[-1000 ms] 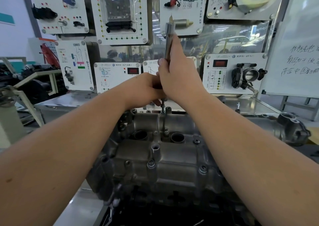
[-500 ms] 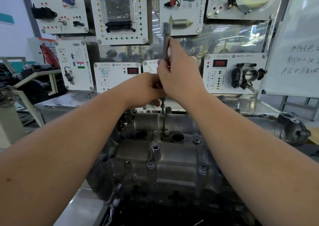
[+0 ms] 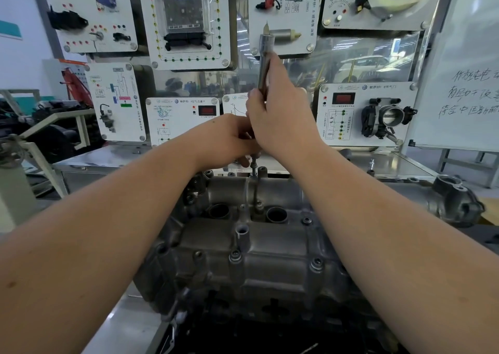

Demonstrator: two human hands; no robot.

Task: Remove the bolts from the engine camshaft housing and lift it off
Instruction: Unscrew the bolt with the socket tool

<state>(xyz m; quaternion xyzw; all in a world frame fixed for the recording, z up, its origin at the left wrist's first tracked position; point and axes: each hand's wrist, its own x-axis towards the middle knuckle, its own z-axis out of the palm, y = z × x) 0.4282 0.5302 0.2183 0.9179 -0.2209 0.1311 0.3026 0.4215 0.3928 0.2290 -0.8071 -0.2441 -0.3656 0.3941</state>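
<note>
hands: 2 | socket tool: 1 | camshaft housing: 1 | round bores in housing: 2 | throttle body: 1

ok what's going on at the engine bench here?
A person is working on a bolt at the far edge of the camshaft housing. The right hand grips a long socket tool held upright, its lower end on the bolt. The left hand is curled around the lower end of the tool just above the bolt. The housing sits on the engine, with several bolts in place along the near edge.
</note>
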